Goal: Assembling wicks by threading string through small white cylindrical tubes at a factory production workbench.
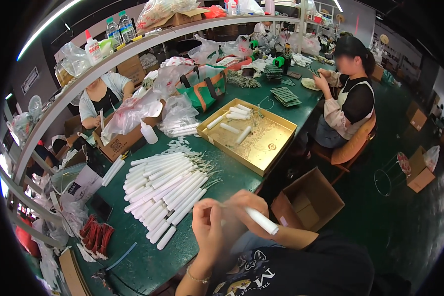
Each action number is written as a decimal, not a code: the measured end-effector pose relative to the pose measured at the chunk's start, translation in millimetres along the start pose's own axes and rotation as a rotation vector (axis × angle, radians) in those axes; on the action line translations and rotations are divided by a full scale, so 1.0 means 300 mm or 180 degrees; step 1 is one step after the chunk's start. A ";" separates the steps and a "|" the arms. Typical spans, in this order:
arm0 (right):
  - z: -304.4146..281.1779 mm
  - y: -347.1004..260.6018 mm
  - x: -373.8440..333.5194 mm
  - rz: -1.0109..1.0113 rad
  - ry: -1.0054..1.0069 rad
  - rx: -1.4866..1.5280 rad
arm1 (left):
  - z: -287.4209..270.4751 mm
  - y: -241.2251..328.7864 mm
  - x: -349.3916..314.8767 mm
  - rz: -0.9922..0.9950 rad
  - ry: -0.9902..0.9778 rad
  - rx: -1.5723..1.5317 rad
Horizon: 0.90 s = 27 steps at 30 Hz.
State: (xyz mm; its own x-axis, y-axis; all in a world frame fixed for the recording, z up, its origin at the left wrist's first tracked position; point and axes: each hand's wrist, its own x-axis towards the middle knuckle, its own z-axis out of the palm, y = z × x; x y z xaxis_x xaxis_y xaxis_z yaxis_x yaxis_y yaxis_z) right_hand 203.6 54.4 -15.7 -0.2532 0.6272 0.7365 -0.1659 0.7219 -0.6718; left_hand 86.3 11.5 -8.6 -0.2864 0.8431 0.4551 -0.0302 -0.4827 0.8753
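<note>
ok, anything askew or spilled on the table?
Slightly askew: loose tubes lie apart, left of the pile, and the tray tubes in the gold tray point various ways, unlike the pile's rough fan. No damage I can make out.

By the near edge of the desk (185, 246), the left hand (208, 227) stands raised with its fingers bent toward the thumb, above a steeply rising left forearm (195, 276). The right hand (251, 212) faces it at much the same height, fingers curled in a grip, its bare right forearm (298, 238) slanting in from the right. The fingertips nearly meet (blur hides whether they touch).
</note>
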 end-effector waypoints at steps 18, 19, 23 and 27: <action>0.127 0.014 -0.127 0.3728 -0.0870 0.3598 | -0.210 -0.005 -0.195 0.0413 0.0663 0.0632; 0.117 0.095 -0.180 0.3933 -0.1567 0.3612 | -0.197 0.024 -0.183 0.0423 0.0768 0.0448; 0.034 -0.020 -0.074 0.3003 -0.3579 0.1656 | -0.245 0.059 -0.212 0.0281 0.0720 0.0543; 0.082 -0.035 -0.006 0.1436 -0.1908 0.0562 | -0.258 0.047 -0.206 -0.0297 0.0561 0.0596</action>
State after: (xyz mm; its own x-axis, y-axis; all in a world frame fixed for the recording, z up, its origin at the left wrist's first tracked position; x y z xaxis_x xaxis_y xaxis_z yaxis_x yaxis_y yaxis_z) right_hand 182.4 38.6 -11.7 -0.7972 0.5479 0.2535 -0.0609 0.3449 -0.9367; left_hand 29.4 -65.7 -37.0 -0.4534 0.8197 0.3500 0.1087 -0.3389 0.9345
